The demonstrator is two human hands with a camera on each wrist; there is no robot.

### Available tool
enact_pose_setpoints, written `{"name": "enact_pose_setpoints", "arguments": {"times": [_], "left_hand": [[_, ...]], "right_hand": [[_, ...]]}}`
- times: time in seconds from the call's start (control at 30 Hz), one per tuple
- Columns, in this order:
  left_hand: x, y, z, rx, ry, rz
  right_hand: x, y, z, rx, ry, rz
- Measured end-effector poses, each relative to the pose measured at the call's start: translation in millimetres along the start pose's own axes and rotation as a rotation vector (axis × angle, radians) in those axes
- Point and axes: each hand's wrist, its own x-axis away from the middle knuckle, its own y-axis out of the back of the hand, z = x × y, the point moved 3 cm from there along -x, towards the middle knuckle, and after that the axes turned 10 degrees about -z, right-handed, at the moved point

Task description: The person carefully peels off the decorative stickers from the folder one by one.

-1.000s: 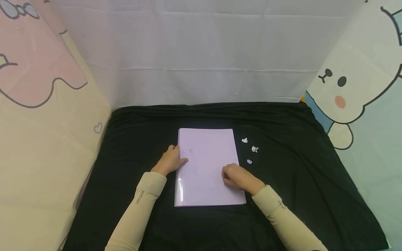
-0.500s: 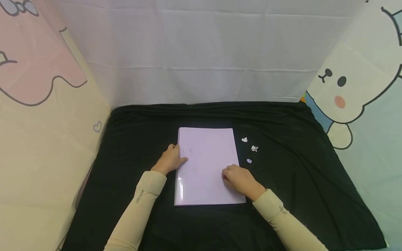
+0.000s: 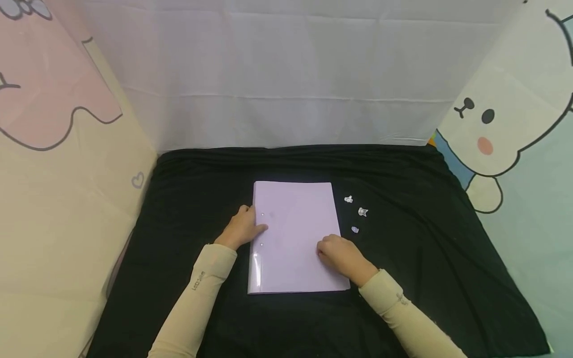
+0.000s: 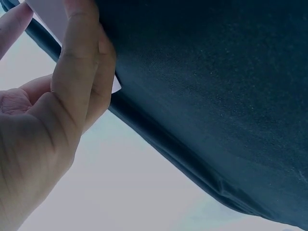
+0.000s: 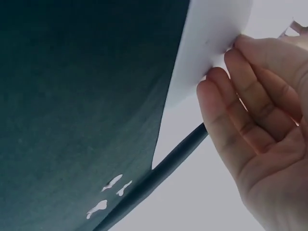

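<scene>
A closed lilac binder lies on the black cloth, two small rivets near its left edge and a glossy strip low on that side. At its left edge, my left hand grips the spine, thumb on the cover and fingers along the outer side; in the left wrist view the fingers hide part of the binder. My right hand rests near the right edge of the cover. In the right wrist view its bent fingertips touch the binder's surface, with nothing between them and the thumb.
Right of the binder lie three small pieces: a white one, a clear whitish one and a pale lilac one. Black cloth covers the table. A white curtain hangs behind, with printed curtains at both sides.
The right hand has shifted very slightly on the cover, its fingers now less tucked under. The left hand, the binder and the small pieces stay in place.
</scene>
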Motion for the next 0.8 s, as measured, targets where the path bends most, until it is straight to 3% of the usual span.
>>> {"name": "enact_pose_setpoints", "arguments": {"times": [0.13,0.43,0.57,0.8], "left_hand": [[-1.0,1.6,0.4,0.0,0.003,0.004],[-0.6,3.5,0.6,0.009,-0.002,-0.007],[0.7,1.8,1.3,0.008,-0.002,-0.006],[2.2,0.2,0.7,0.017,-0.004,-0.008]], "right_hand": [[-0.5,0.9,2.5,0.019,0.037,-0.045],[-5.5,-2.5,-3.4,-0.028,0.021,0.005],[-4.5,-7.8,-4.6,-0.042,0.047,-0.026],[-0.3,-15.0,1.7,0.07,0.122,-0.113]]}}
